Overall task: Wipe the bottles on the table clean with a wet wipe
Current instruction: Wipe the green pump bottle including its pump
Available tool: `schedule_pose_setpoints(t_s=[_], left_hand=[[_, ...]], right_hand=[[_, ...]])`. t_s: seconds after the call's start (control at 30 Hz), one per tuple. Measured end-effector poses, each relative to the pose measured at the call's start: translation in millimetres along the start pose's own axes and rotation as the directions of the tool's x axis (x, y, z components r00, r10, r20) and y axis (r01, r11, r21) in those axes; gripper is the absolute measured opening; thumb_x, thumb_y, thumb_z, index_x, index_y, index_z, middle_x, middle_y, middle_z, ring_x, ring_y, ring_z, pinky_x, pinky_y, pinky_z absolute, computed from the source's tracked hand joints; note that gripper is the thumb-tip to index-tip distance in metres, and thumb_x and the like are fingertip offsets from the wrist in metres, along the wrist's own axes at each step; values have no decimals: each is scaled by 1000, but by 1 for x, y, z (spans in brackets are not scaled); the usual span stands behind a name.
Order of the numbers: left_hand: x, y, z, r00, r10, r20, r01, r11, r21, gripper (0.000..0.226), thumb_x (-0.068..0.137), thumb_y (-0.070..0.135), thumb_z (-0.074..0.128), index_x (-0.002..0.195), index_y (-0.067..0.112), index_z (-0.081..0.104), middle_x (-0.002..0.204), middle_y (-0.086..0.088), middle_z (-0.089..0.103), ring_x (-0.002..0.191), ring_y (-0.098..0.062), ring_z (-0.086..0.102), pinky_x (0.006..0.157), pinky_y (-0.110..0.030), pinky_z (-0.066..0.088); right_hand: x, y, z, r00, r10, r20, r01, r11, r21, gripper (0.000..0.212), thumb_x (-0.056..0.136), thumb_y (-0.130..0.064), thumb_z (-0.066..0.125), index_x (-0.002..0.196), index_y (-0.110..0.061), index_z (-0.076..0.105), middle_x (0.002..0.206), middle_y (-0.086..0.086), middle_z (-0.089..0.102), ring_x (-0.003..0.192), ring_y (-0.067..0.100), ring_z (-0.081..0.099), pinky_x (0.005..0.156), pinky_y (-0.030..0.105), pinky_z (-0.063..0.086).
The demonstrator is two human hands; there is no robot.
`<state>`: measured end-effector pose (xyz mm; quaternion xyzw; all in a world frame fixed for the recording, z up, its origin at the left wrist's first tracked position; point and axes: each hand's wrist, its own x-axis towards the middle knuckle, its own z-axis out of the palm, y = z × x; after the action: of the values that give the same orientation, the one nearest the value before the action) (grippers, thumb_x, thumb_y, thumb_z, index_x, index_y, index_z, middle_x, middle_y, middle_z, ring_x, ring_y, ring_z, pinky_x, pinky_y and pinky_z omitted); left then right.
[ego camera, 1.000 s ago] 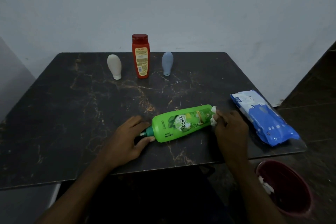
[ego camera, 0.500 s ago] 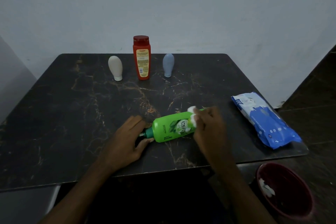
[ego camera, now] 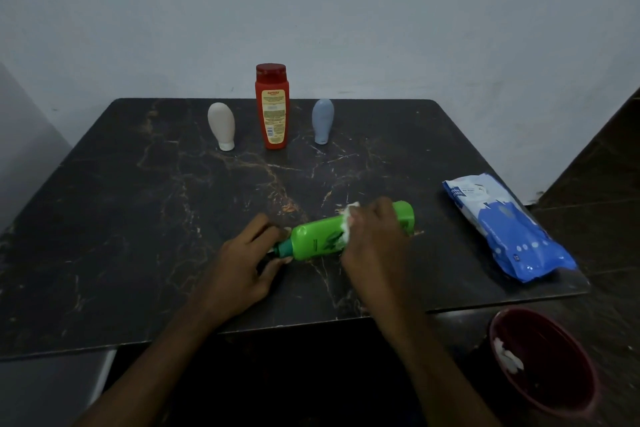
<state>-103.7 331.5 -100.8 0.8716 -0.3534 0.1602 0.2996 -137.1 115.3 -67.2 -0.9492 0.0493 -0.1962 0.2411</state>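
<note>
A green bottle point(ego camera: 313, 239) lies on its side near the front of the dark marble table point(ego camera: 138, 218), its teal cap pointing left. My left hand point(ego camera: 242, 263) pinches the cap end and holds the bottle down. My right hand point(ego camera: 375, 239) presses a crumpled white wet wipe point(ego camera: 348, 218) onto the middle of the bottle, covering its label. At the back stand a white bottle point(ego camera: 221, 126), a tall red bottle point(ego camera: 272, 106) and a blue-grey bottle point(ego camera: 322, 121), the two small ones resting on their caps.
A blue and white pack of wet wipes point(ego camera: 509, 229) lies at the table's right edge. On the floor at the lower right a dark red bin point(ego camera: 543, 364) holds used white wipes. A pale wall stands behind the table.
My right hand slid the wipe from the bottle's base toward the cap, then back a little to the middle. The left hand kept its hold on the cap end.
</note>
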Motion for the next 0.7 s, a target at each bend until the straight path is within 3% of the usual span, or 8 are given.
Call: schedule_pose_setpoints(t_s=[0.17, 0.23, 0.33, 0.43, 0.57, 0.7], left_hand=[[-1, 3, -2, 999, -14, 29, 14, 1000, -7, 31, 82, 5, 74, 109, 13, 60, 111, 2, 51, 88, -14, 58, 71, -37, 54], [-2, 4, -3, 999, -20, 39, 20, 1000, -10, 33, 80, 0, 76, 107, 12, 60, 111, 2, 50, 88, -12, 57, 69, -35, 54], [-1, 5, -3, 999, 0, 36, 1, 1000, -8, 37, 79, -2, 75, 108, 14, 59, 111, 3, 47, 87, -10, 55, 70, -31, 53], [0, 4, -3, 999, 15, 33, -15, 1000, 9, 38, 80, -2, 73, 114, 11, 61, 114, -2, 50, 90, -14, 58, 75, -29, 52], [0, 5, -3, 998, 52, 23, -52, 998, 26, 33, 87, 11, 60, 120, 16, 60, 121, -1, 55, 95, -15, 62, 78, -23, 51], [0, 3, -2, 997, 60, 57, -62, 998, 32, 31, 90, 17, 54, 120, 16, 61, 125, 0, 59, 100, -14, 63, 82, -23, 52]], right_hand=[[-24, -49, 16, 971, -235, 45, 232, 971, 51, 29, 82, -11, 61, 110, -12, 62, 112, 3, 48, 90, 17, 50, 70, 22, 39], [-30, -52, 20, 963, -263, 57, 262, 965, 29, 40, 79, -11, 63, 118, -9, 60, 120, 8, 51, 97, 21, 52, 74, 27, 47], [-31, -44, 16, 963, -269, 25, 268, 963, 37, 39, 80, -10, 58, 120, -12, 61, 113, 4, 49, 93, 19, 51, 74, 28, 47], [-20, -22, 6, 983, -183, 5, 183, 983, 21, 30, 78, -5, 62, 105, -18, 65, 104, -2, 46, 83, 12, 46, 68, 19, 35], [-3, 30, -9, 999, -41, -16, 40, 998, -44, 28, 83, -3, 68, 107, -16, 67, 99, -7, 39, 79, 5, 45, 61, 8, 31], [0, 72, -21, 985, 109, -137, -103, 993, 51, 14, 93, -11, 60, 105, -8, 68, 96, 2, 48, 74, 10, 47, 62, 20, 36]])
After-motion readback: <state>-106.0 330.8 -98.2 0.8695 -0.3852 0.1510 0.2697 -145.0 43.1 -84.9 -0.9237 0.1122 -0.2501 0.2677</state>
